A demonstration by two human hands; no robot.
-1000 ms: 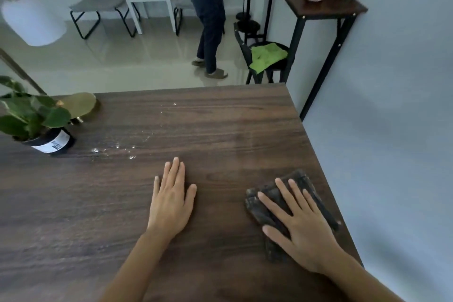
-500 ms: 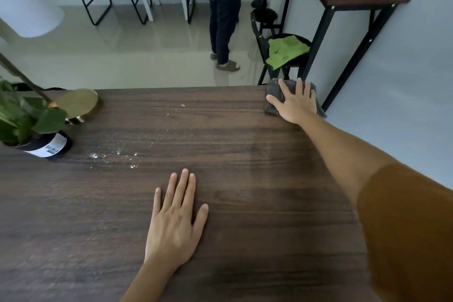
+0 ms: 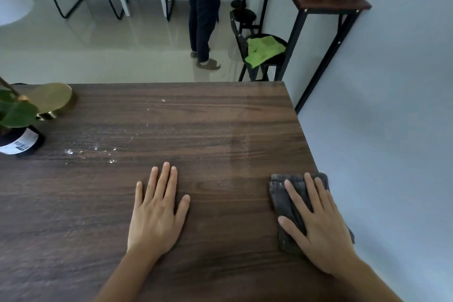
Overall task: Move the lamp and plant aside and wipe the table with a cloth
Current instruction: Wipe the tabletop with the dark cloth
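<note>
A dark grey folded cloth (image 3: pixel 280 197) lies at the right edge of the dark wooden table (image 3: pixel 208 117). My right hand (image 3: pixel 321 225) presses flat on the cloth with straight, spread fingers. My left hand (image 3: pixel 157 213) rests flat on the bare wood near the table's middle. At the far left stands the plant (image 3: pixel 14 115) in a black pot with a white label. Behind the plant sits the lamp's round gold base (image 3: pixel 52 98); its white shade (image 3: pixel 12 7) shows at the upper left edge. White specks (image 3: pixel 98 149) lie scattered on the wood between the plant and my left hand.
A person (image 3: pixel 203 7) stands on the tiled floor beyond the table. A black stool with a green cloth (image 3: pixel 264 50) stands by the far right corner, next to a tall console table (image 3: pixel 318 0). Grey chairs and a small white table are further back. A wall runs along the right.
My right hand has drawn the cloth back along the right edge, from the far right corner to the near right side. My left hand has stayed flat on the wood.
</note>
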